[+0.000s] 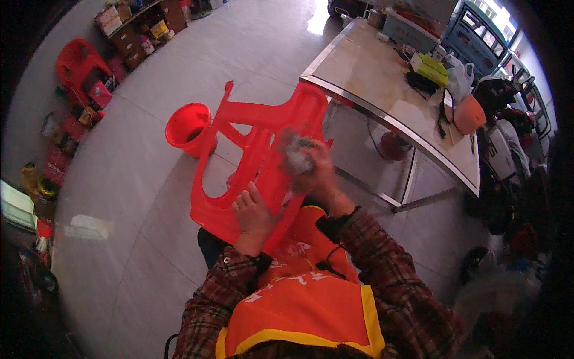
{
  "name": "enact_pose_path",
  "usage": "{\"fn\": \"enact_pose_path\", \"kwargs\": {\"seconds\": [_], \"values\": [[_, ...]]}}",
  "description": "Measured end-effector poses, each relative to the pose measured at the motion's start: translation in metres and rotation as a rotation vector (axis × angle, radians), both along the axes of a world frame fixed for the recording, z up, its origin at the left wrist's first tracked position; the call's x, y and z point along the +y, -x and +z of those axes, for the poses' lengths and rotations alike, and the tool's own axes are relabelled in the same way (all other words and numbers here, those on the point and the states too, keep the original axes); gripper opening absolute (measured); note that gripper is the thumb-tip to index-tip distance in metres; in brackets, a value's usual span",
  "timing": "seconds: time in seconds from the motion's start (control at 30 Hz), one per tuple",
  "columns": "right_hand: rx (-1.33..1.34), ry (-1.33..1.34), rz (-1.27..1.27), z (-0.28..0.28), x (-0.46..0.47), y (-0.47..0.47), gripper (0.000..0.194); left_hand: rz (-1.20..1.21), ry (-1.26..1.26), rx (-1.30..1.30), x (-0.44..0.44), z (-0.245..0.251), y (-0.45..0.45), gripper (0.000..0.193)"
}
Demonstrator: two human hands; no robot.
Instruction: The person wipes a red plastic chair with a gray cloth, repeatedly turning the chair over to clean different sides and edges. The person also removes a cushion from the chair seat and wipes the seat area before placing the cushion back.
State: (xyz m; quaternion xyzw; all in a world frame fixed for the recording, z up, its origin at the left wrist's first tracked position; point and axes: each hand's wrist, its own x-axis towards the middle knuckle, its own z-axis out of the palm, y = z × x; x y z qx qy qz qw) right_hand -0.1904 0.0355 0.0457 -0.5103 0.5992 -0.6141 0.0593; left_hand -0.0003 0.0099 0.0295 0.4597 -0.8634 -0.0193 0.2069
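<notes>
A red plastic chair point(231, 211) lies tipped across my lap, with its legs and openings facing away from me. My left hand point(255, 215) holds its near part, with the fingers bent against the red plastic. In my right hand point(320, 168) is a wad of grey scrubbing material point(299, 157), pressed to the chair's right side. Blur hides whether the wad is cloth or wire wool. Just left of the chair, a red plastic bucket point(186, 128) stands on the floor with something dark inside it.
A metal-framed table point(358, 67) stands close on the right, its corner near the chair. It bears a yellow-green box point(429, 69) and an orange container point(469, 114). Motorbikes point(504, 148) are beyond it. Another red chair point(80, 67) and boxes line the left wall.
</notes>
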Motion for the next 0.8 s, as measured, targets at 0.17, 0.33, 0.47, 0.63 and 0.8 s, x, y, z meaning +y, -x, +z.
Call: {"fn": "enact_pose_path", "kwargs": {"seconds": [0.17,0.33,0.47,0.63,0.8], "values": [[0.665,-0.214,0.052,-0.004,0.002,-0.040,0.042,-0.196,-0.254,0.122,-0.005,-0.017,0.000,0.085],[0.455,-0.235,-0.390,-0.004,-0.034,0.039,0.043,-0.127,-0.240,0.034,0.000,-0.012,0.001,0.078],[0.314,-0.207,-0.593,0.015,-0.067,0.093,0.043,-0.116,-0.371,-0.024,0.003,-0.001,0.004,0.076],[0.382,-0.349,-0.638,0.013,-0.079,0.101,0.043,-0.108,-0.406,-0.024,0.001,0.004,0.007,0.070],[0.253,-0.575,-0.519,-0.013,-0.039,0.073,0.045,-0.098,-0.344,-0.006,0.004,0.003,0.009,0.068]]}}
